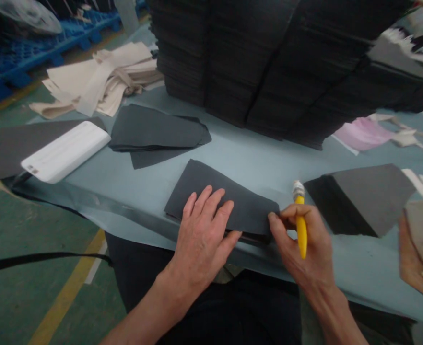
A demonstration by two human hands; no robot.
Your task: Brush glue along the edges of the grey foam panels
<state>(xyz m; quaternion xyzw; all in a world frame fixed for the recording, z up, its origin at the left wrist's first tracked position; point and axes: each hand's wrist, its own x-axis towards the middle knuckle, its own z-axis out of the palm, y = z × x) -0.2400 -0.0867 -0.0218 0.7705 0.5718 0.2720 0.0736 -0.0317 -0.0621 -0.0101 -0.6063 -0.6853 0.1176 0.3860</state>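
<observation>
A dark grey piece of sheet material lies on the table's near edge. My left hand rests flat on it, fingers stretched, thumb at its front edge. Between the fingers of my right hand is a brush with a yellow handle, its pale bristle end pointing away from me. The thumb and a finger of that same hand also meet at the piece's right corner. Right of the brush sits a stack of similar dark pieces.
Tall stacks of dark sheets stand at the back. More dark pieces lie to the left, beside a white power bank-like block with a cable. Beige fabric strips are behind them. At far right is a brown container.
</observation>
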